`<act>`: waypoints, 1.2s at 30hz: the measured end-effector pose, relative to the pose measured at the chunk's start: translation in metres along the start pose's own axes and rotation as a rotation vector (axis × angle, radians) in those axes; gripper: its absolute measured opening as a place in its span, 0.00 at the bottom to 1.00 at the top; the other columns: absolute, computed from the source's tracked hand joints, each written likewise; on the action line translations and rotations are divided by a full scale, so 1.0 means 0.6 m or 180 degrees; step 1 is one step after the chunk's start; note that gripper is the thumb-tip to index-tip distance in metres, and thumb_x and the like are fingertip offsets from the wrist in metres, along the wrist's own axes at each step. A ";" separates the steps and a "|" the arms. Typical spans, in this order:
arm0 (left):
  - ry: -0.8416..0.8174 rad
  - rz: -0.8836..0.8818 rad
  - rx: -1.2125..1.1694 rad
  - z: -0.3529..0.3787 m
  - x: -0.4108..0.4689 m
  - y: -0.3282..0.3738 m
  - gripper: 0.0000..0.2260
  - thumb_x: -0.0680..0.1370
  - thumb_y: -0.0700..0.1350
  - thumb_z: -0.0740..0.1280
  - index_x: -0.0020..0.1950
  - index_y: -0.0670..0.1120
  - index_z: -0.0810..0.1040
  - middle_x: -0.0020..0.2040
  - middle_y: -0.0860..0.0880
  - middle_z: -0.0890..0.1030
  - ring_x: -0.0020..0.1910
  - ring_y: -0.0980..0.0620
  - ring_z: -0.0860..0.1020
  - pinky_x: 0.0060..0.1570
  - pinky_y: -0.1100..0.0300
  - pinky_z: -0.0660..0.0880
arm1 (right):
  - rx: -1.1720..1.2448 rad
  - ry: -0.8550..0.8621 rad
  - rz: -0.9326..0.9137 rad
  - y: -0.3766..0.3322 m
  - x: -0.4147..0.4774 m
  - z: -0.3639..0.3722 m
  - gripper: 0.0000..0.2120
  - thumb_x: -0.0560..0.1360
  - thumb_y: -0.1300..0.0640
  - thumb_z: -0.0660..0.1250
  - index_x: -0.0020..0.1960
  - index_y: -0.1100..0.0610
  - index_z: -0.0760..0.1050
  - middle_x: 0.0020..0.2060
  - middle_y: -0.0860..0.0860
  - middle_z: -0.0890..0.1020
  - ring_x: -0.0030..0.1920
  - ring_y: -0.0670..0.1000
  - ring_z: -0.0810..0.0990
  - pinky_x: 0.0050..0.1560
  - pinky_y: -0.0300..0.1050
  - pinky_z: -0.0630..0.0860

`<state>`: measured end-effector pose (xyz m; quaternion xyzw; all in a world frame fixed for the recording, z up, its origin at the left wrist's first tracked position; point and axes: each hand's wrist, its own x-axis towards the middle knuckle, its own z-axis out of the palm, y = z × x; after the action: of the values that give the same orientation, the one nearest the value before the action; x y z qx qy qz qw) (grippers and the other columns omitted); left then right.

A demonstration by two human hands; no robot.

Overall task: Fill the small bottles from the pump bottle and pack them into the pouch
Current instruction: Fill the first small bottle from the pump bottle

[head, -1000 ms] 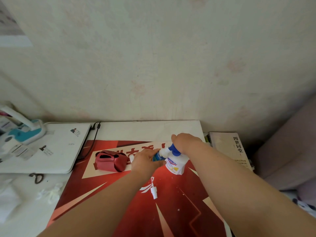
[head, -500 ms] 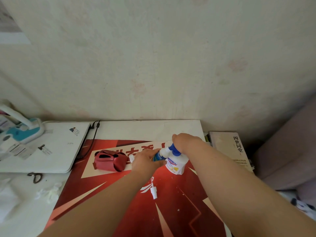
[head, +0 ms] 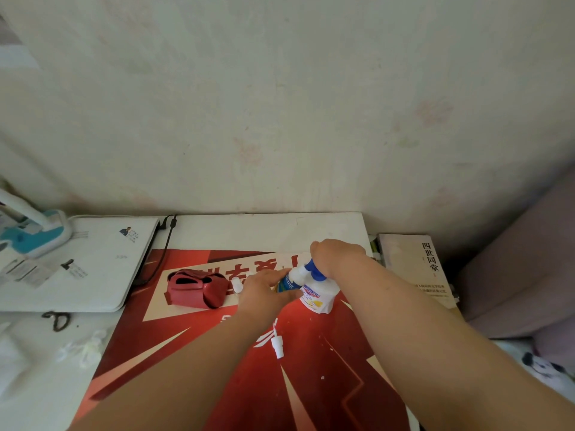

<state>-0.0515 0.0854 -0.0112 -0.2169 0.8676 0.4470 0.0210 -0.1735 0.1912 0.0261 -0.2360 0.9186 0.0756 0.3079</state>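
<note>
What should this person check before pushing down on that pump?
1. Small bottle at the pump: ok. The left hand grips it tilted, top end against the pump bottle's head.
2. Hand on the pump: ok. The right hand is curled over the blue pump head.
3. Pump bottle's footing: ok. It stands on the red mat.
4. Fill level in the small bottle: cannot tell. The hand and label hide it.
5. Spray cap at hand: ok. It lies loose on the mat, nearer the person than the hands.
6. Pouch ready: ok. It lies left of the hands, and looks open.
</note>
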 end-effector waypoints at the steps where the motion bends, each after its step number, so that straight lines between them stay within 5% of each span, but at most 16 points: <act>1: 0.0007 -0.0019 -0.0011 0.002 0.000 0.000 0.21 0.70 0.45 0.74 0.62 0.52 0.77 0.56 0.51 0.79 0.49 0.56 0.74 0.49 0.63 0.70 | -0.0039 0.0009 -0.0006 0.000 0.000 0.001 0.16 0.74 0.56 0.65 0.59 0.55 0.66 0.38 0.51 0.68 0.46 0.54 0.73 0.49 0.48 0.72; 5: 0.0021 -0.0049 -0.0022 0.004 0.003 0.001 0.21 0.70 0.46 0.74 0.62 0.52 0.77 0.56 0.52 0.80 0.49 0.56 0.74 0.50 0.62 0.72 | -0.0093 0.0046 0.0017 -0.001 0.000 0.001 0.12 0.73 0.56 0.65 0.52 0.53 0.63 0.37 0.51 0.68 0.46 0.54 0.73 0.48 0.48 0.71; 14: -0.0008 -0.0049 0.0047 0.000 0.000 -0.001 0.20 0.70 0.46 0.74 0.61 0.52 0.78 0.54 0.52 0.80 0.48 0.55 0.76 0.50 0.60 0.74 | -0.0153 0.0131 0.0104 -0.005 -0.003 0.006 0.16 0.73 0.58 0.63 0.60 0.54 0.68 0.37 0.50 0.69 0.45 0.54 0.73 0.47 0.47 0.70; 36: -0.0015 -0.0066 0.0300 -0.003 -0.005 0.001 0.22 0.70 0.48 0.73 0.64 0.53 0.75 0.57 0.52 0.79 0.48 0.56 0.74 0.47 0.64 0.71 | -0.0222 0.0021 -0.0013 -0.009 -0.022 -0.001 0.25 0.75 0.56 0.63 0.69 0.55 0.61 0.49 0.53 0.72 0.47 0.55 0.72 0.45 0.47 0.70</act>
<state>-0.0487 0.0849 -0.0091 -0.2236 0.8854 0.4058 0.0379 -0.1623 0.1914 0.0346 -0.2487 0.9159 0.1062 0.2966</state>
